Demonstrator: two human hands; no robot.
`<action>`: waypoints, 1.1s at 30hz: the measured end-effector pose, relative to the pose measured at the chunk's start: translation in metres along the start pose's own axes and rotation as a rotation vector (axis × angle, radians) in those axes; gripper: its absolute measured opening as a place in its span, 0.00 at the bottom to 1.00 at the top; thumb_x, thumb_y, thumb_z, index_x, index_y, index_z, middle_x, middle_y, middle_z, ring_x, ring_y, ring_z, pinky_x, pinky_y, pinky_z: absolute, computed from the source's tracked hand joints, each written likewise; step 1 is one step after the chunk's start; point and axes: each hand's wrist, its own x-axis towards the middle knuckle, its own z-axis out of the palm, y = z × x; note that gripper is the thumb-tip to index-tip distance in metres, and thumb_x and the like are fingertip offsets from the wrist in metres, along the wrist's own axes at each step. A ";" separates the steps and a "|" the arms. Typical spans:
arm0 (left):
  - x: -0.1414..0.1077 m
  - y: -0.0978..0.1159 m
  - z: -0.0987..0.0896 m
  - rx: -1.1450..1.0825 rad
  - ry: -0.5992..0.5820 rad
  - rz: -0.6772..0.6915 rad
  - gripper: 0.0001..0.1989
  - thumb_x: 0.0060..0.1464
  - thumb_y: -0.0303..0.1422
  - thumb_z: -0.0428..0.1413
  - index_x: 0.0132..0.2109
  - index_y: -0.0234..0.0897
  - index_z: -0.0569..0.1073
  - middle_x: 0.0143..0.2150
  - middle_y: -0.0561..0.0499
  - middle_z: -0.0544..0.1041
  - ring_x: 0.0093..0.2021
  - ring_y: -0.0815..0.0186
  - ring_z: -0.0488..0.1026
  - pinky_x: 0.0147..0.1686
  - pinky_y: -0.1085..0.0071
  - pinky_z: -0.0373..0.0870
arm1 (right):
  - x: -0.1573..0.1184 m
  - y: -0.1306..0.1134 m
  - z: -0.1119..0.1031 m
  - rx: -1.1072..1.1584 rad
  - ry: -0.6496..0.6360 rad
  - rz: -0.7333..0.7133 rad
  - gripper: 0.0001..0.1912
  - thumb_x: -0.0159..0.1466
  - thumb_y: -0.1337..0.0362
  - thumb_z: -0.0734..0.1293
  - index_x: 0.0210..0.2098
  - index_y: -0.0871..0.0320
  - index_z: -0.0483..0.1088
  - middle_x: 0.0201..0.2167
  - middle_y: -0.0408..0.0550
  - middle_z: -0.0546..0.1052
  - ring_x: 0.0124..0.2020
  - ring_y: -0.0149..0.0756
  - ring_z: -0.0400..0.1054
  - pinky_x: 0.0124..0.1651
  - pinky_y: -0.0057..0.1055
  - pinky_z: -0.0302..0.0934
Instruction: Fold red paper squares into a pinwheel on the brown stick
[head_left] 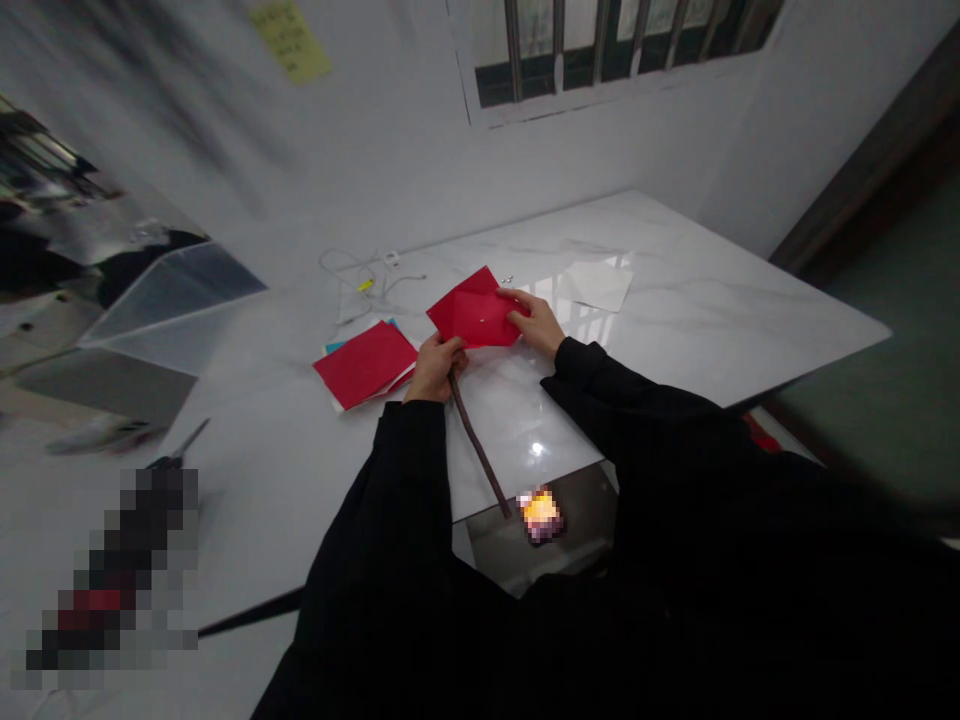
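A folded red paper is held above the white marble-patterned table between both hands. My left hand pinches its lower left corner, and a thin brown stick hangs down from under that hand past the table's front edge. On the paper's right side, the fingers and thumb of my right hand are closed on it. To the left of my left hand lies a stack of sheets with a red sheet on top; blue and white edges show beneath.
White paper lies on the table at the right. A cable with a yellow part lies near the wall. Clear panels stand at the left; a pixelated dark object is at the lower left.
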 end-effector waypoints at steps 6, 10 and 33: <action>0.000 -0.005 -0.003 0.103 -0.077 0.019 0.14 0.52 0.28 0.68 0.34 0.38 0.69 0.21 0.63 0.57 0.17 0.76 0.54 0.18 0.78 0.49 | 0.005 0.004 -0.007 0.031 0.094 0.030 0.26 0.61 0.66 0.66 0.58 0.54 0.80 0.58 0.51 0.81 0.62 0.48 0.74 0.68 0.51 0.68; 0.001 -0.005 -0.003 0.064 -0.058 0.006 0.20 0.58 0.37 0.70 0.32 0.39 0.65 0.22 0.62 0.55 0.18 0.77 0.54 0.18 0.78 0.51 | 0.005 0.007 -0.009 0.113 0.119 0.070 0.19 0.64 0.60 0.69 0.52 0.55 0.82 0.50 0.52 0.84 0.56 0.48 0.78 0.64 0.52 0.71; -0.002 0.001 0.002 0.029 0.046 0.058 0.25 0.52 0.48 0.73 0.31 0.37 0.69 0.20 0.62 0.60 0.18 0.78 0.55 0.18 0.81 0.54 | 0.001 -0.015 -0.009 0.705 0.181 0.432 0.07 0.64 0.64 0.78 0.36 0.59 0.79 0.33 0.47 0.84 0.34 0.34 0.79 0.47 0.32 0.77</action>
